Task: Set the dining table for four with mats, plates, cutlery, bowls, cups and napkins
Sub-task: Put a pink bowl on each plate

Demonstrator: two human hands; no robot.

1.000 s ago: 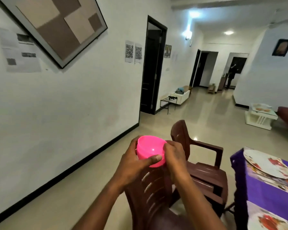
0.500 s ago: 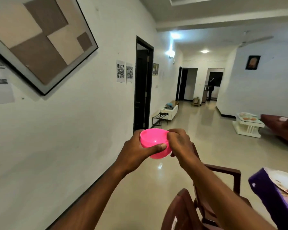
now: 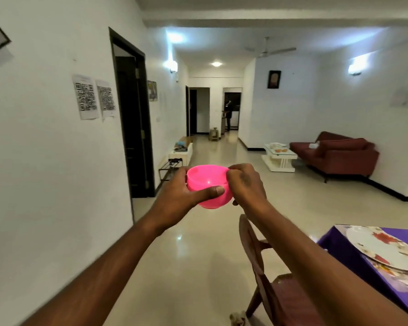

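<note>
Pink bowl [image 3: 207, 187]: held up in the air at chest height, out over the bare floor, well away from the table. Its mouth tips slightly toward the person. A seam runs below the rim, so it may be more than one bowl nested together; I cannot tell for sure.

Left hand [image 3: 178, 196]: wraps the bowl's left side, thumb laid flat across the front wall, fingers curled behind. A firm hold on the bowl.

Right hand [image 3: 246, 184]: fingers bent over the bowl's right rim, pinching the edge. The fingertips are hidden behind the knuckles, so how deep they reach inside is not clear.

Dining table [image 3: 339, 252]: at the lower right, under a purple cloth, only its near corner in sight.

Plate [image 3: 382, 248]: white with red flowers, lying on a patterned mat [image 3: 391, 271] on the table near that corner.

Chair [image 3: 266, 278]: dark brown plastic, just beside the table, below the right forearm.

Room beyond: a maroon sofa [image 3: 339, 154] against the right wall, a low white table [image 3: 279, 158] just in front of it, two printed code sheets [image 3: 93, 100] stuck on the left wall next to a dark doorway [image 3: 133, 123], and a person [image 3: 228, 111] standing far down the corridor.
</note>
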